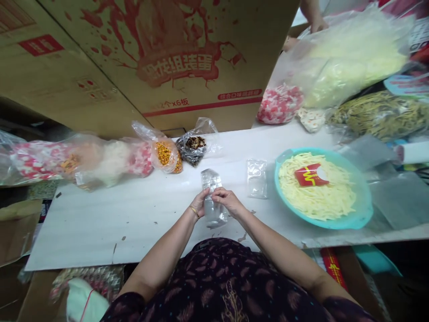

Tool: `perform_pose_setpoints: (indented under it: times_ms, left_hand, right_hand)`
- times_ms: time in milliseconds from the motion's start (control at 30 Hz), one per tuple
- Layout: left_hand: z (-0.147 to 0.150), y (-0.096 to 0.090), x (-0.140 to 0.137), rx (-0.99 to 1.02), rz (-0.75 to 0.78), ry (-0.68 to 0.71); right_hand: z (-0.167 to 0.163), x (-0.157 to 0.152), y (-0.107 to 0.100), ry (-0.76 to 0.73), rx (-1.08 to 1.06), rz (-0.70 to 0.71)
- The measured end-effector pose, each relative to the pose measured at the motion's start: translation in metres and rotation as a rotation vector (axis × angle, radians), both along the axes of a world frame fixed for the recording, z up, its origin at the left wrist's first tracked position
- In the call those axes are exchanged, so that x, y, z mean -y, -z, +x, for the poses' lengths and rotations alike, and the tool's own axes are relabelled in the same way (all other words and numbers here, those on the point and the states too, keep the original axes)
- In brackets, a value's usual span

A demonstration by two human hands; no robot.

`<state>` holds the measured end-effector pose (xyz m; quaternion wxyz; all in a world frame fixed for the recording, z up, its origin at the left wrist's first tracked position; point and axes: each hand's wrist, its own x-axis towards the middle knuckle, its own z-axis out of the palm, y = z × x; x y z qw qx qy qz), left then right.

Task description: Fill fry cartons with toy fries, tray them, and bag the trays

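Note:
Near the front edge of the white table, both hands are on a clear, shiny plastic blister tray (212, 178). My left hand (200, 203) is closed on its left side. The fingers of my right hand (228, 200) pinch its middle from the right; whether a smaller thing sits between the fingertips is hidden. Just right of my hands lies a second clear blister tray (257, 179) with rounded hollows. Further right stands a turquoise basin (363, 203) full of pale, thin strips (321, 201), with a red fries carton (311, 175) on top.
Cardboard boxes (201, 107) wall off the table's (134, 223) back. Along their foot lie bags of pink-white pieces (43, 158), yellow bits (164, 154) and dark bits (194, 147). At the back right, another person's hand (318, 23) touches a large bag of pale pieces (362, 58).

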<state>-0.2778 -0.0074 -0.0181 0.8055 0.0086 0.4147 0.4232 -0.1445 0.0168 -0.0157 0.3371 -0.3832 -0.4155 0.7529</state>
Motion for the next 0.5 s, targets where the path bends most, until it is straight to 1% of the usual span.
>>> perform_pose_setpoints:
  times_ms: [167,267,400,500]
  left_hand:
    - [0.003,0.003,0.002,-0.05,0.007,-0.048]
    - [0.005,0.005,0.002,-0.065,-0.025,-0.061]
    - [0.01,0.008,0.002,-0.1,-0.043,-0.04]
    - [0.015,0.014,-0.005,-0.262,0.024,-0.092]
  right_hand:
    - [-0.002,0.005,0.006,0.014,-0.072,-0.117]
    - [-0.001,0.007,0.011,0.036,-0.105,-0.17]
    - [-0.001,0.007,0.016,0.026,-0.056,-0.174]
    - [-0.005,0.005,0.019,0.032,0.012,-0.147]
